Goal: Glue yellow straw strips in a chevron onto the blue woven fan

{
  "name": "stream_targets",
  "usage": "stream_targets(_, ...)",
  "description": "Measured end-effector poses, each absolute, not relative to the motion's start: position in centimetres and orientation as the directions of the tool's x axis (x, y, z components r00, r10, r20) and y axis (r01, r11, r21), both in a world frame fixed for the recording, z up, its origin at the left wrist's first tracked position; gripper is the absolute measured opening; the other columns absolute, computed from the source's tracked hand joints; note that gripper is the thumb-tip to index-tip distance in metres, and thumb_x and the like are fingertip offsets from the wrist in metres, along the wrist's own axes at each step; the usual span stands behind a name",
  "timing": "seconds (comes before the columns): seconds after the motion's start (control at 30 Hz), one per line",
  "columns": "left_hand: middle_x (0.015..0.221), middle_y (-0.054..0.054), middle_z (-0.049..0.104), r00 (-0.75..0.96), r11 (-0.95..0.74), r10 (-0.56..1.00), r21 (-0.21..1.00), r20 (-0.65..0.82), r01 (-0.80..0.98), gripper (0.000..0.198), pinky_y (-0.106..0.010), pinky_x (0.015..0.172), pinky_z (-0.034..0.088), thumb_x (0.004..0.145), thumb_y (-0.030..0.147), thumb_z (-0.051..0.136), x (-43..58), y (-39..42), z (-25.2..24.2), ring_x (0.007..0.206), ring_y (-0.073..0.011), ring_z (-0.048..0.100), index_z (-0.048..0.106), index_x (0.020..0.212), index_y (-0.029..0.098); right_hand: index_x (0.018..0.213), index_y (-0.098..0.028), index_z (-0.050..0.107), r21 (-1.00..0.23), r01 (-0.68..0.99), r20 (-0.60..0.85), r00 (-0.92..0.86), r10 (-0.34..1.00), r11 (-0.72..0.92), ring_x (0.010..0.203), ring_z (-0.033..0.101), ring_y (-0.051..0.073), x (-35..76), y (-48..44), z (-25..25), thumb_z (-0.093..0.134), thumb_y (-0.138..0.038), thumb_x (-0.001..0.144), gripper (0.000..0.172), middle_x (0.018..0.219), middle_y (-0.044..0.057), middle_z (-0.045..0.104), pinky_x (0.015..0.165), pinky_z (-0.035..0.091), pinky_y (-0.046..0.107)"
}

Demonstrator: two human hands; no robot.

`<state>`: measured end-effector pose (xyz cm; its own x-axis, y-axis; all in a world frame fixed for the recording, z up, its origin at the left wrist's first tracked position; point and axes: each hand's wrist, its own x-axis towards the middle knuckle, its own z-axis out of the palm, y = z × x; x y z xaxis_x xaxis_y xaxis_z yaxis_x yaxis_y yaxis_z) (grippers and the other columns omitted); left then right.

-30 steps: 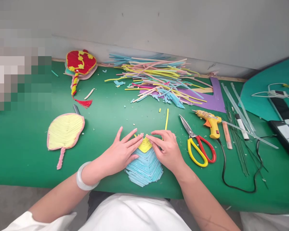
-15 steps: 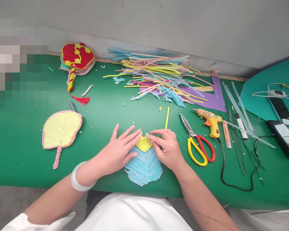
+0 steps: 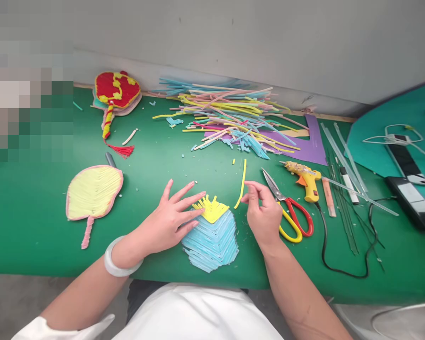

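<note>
A leaf-shaped panel of light-blue fuzzy strips (image 3: pixel 212 243), laid in a V pattern, lies flat before me. Short yellow strips (image 3: pixel 211 210) fan out at its top. My left hand (image 3: pixel 175 215) spreads its fingers, with the fingertips over the panel's upper left edge and the yellow strips. To the panel's right, my right hand (image 3: pixel 264 208) is closed with bent fingers. Its fingertips are right beside a longer yellow strip (image 3: pixel 243 177) on the table; whether they touch it, or hold anything, I cannot tell.
Scissors (image 3: pixel 292 212) and a yellow glue gun (image 3: pixel 306 179) with a cord lie at right, near wires and glue sticks. Behind is a pile of coloured strips (image 3: pixel 226 108). At left lie a yellow-and-pink fan (image 3: pixel 94 191) and a red fan (image 3: pixel 108 87).
My right hand has left the panel's top and moved right to the longer yellow strip, its fingers now curled. The yellow strips on the panel show more fully. My left hand stays nearly still.
</note>
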<state>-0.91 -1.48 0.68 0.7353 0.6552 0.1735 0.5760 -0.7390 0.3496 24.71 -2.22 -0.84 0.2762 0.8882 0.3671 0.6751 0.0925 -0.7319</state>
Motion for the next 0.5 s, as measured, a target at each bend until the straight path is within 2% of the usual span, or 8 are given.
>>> stream_targets(0.07, 0.153, -0.004, 0.045, 0.751, -0.749, 0.643, 0.331, 0.154, 0.574, 0.032, -0.068, 0.119, 0.001, 0.099, 0.026, 0.050, -1.0, -1.5, 0.7, 0.149, -0.0319, 0.023, 0.063, 0.128, 0.027, 0.106, -0.020, 0.067, -0.758, 0.651, 0.309, 0.422, 0.853, -0.047, 0.062, 0.060, 0.015, 25.5, -1.8, -0.9, 0.045, -0.042, 0.099, 0.031, 0.069, -0.001, 0.065, 0.063, 0.045, 0.028)
stream_targets(0.13, 0.153, -0.004, 0.045, 0.754, -0.753, 0.639, 0.322, 0.150, 0.574, 0.033, -0.068, 0.119, 0.001, 0.099, 0.028, 0.049, -1.1, -1.4, 0.8, 0.149, -0.0320, 0.024, 0.062, 0.130, 0.027, 0.099, -0.020, 0.066, -0.713, 0.694, 0.295, 0.429, 0.854, -0.102, 0.066, 0.060, 0.017, 26.3, -1.3, -1.2, 0.048, -0.044, 0.096, 0.030, 0.077, 0.002, 0.065, 0.066, 0.045, 0.030)
stream_targets(0.23, 0.151, -0.006, 0.047, 0.715, -0.731, 0.669, 0.351, 0.203, 0.585, 0.037, -0.065, 0.121, 0.007, 0.099, 0.029, 0.049, -1.3, -1.2, 0.8, 0.148, -0.0294, 0.028, 0.057, 0.135, 0.025, 0.084, -0.020, 0.063, -0.504, 0.855, 0.261, 0.285, 0.922, -0.122, 0.081, 0.058, 0.022, 26.9, -0.7, -2.0, 0.054, -0.046, 0.090, 0.028, 0.085, 0.006, 0.064, 0.078, 0.042, 0.037)
stream_targets(0.33, 0.148, -0.009, 0.050, 0.634, -0.691, 0.719, 0.397, 0.284, 0.605, 0.037, -0.061, 0.122, 0.013, 0.099, 0.028, 0.050, -1.5, -1.1, 0.8, 0.146, -0.0269, 0.034, 0.056, 0.135, 0.022, 0.081, -0.021, 0.061, -0.347, 0.929, 0.202, 0.208, 0.957, -0.129, 0.088, 0.056, 0.025, 26.7, -0.7, -2.8, 0.056, -0.040, 0.087, 0.021, 0.087, 0.007, 0.063, 0.082, 0.037, 0.040)
stream_targets(0.5, 0.139, -0.009, 0.058, 0.495, -0.643, 0.766, 0.463, 0.410, 0.610, 0.033, -0.057, 0.120, 0.024, 0.099, 0.025, 0.049, -1.8, -0.9, 0.8, 0.139, -0.0242, 0.045, 0.057, 0.131, 0.024, 0.076, -0.021, 0.057, -0.389, 0.917, 0.301, 0.220, 0.928, -0.091, 0.082, 0.055, 0.023, 26.6, -0.9, -3.2, 0.051, -0.026, 0.085, 0.012, 0.079, 0.006, 0.062, 0.081, 0.037, 0.039)
